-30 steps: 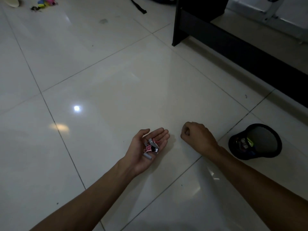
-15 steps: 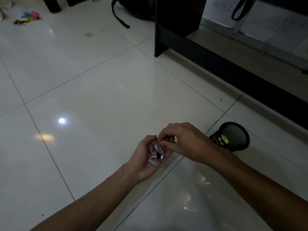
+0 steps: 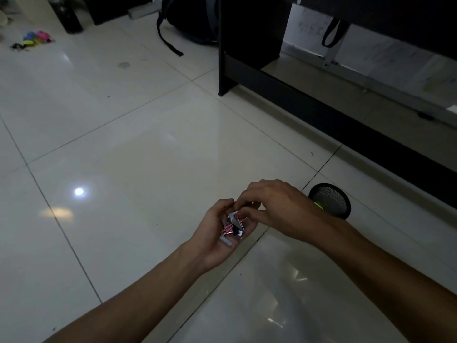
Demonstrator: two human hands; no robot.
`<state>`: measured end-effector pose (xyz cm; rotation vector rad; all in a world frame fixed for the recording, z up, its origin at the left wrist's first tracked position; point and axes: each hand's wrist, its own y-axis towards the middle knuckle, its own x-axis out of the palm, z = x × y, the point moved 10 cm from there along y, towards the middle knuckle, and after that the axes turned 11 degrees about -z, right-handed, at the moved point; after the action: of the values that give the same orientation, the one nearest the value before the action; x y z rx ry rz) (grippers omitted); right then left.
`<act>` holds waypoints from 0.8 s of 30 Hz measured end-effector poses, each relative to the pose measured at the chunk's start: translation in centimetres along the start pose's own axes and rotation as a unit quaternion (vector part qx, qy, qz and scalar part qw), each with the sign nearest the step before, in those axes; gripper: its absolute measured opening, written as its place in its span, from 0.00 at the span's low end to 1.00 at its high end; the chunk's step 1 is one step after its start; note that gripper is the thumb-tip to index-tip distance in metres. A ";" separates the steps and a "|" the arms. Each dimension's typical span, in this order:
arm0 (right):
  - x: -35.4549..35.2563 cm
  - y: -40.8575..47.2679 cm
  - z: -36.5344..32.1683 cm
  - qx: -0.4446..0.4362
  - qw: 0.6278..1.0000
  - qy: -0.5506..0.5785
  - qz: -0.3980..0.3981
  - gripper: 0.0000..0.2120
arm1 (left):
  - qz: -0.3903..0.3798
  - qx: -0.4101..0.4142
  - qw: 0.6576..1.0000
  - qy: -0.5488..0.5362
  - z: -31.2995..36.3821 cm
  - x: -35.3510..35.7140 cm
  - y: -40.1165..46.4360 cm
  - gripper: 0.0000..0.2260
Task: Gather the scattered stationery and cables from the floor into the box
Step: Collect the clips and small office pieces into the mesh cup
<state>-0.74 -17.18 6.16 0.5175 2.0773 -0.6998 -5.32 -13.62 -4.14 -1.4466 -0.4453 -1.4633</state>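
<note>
- Two bare hands meet low over the white tiled floor [image 3: 128, 149].
- Left hand [image 3: 217, 233], palm up and cupped, cradles a small pile of binder clips [image 3: 233, 225], grey and black with pink wire handles.
- Right hand [image 3: 274, 206] reaches over it, fingertips curled down and pinching at the top of the pile.
- Just right of the hands, a black mesh pen holder [image 3: 333, 200] lies on the floor with something yellow-green inside.
- Far off at upper left, coloured stationery [image 3: 35, 38] lies scattered; a dark backpack [image 3: 188, 23] sits beside the black desk [image 3: 249, 30].
</note>
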 end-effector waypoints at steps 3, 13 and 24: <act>0.0 -0.4 -0.2 -0.004 1.000 0.005 -0.005 0.09 | 0.007 0.002 1.000 0.011 -0.1 0.2 -0.1 0.19; -4.2 -3.7 2.1 0.019 0.999 0.014 0.029 0.07 | 0.070 -0.008 0.997 -0.029 -1.0 -0.2 0.1 0.11; -6.6 -14.7 12.8 0.170 0.981 0.084 0.037 0.06 | 0.087 -0.011 0.992 -0.087 -1.5 1.2 1.7 0.12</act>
<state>1.89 -37.26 9.90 0.8663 2.0890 -1.0054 -4.49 -16.10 -4.03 -1.5964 -0.4005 -1.2129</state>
